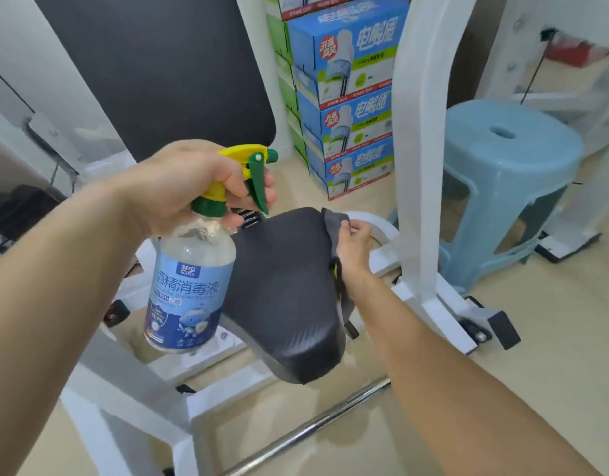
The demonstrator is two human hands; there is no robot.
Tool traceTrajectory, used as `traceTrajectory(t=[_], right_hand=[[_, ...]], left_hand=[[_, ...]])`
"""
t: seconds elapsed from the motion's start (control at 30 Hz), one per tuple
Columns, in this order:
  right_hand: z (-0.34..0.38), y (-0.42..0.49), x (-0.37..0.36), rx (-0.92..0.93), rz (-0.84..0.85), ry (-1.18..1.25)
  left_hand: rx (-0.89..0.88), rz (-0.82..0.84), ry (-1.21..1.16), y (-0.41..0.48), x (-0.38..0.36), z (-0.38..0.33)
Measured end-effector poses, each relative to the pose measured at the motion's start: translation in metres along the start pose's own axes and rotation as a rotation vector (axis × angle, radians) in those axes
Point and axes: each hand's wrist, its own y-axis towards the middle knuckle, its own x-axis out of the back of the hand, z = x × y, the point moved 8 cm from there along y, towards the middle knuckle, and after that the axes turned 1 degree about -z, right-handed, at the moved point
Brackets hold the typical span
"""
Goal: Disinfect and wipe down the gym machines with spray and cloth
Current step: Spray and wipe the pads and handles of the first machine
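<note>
My left hand grips the neck of a clear spray bottle with a blue label and a yellow and green trigger head; my fingers curl round the trigger. The nozzle points right, above the black padded seat of a white gym machine. My right hand pinches a grey cloth against the seat's right edge. The cloth hangs down that side. A tall black back pad rises behind the seat.
A white upright post of the machine frame stands just right of the seat. A light blue plastic stool sits beyond it. Stacked blue cartons stand at the back. A chrome bar runs low across the floor in front.
</note>
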Motion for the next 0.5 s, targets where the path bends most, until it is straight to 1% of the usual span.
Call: traceTrajectory(t=[0.07, 0.13, 0.3, 0.37, 0.43, 0.5], right_hand=[[-0.002, -0.005, 0.000, 0.029, 0.020, -0.007], [-0.004, -0.014, -0.002, 0.052, 0.095, -0.003], [-0.013, -0.056, 0.000, 0.195, 0.259, -0.020], [-0.017, -0.059, 0.002, 0.239, 0.274, -0.037], [-0.006, -0.051, 0.002, 0.274, 0.260, -0.059], [0.012, -0.027, -0.003, 0.264, 0.232, -0.041]], left_hand=[[-0.015, 0.012, 0.003, 0.013, 0.001, 0.005], [-0.048, 0.007, 0.004, 0.021, 0.001, 0.006], [-0.108, -0.011, 0.004, 0.030, -0.003, -0.005], [-0.107, -0.033, -0.012, 0.033, -0.008, -0.008], [-0.079, -0.054, -0.016, 0.037, -0.014, -0.008], [-0.061, -0.157, -0.067, 0.040, -0.009, -0.005]])
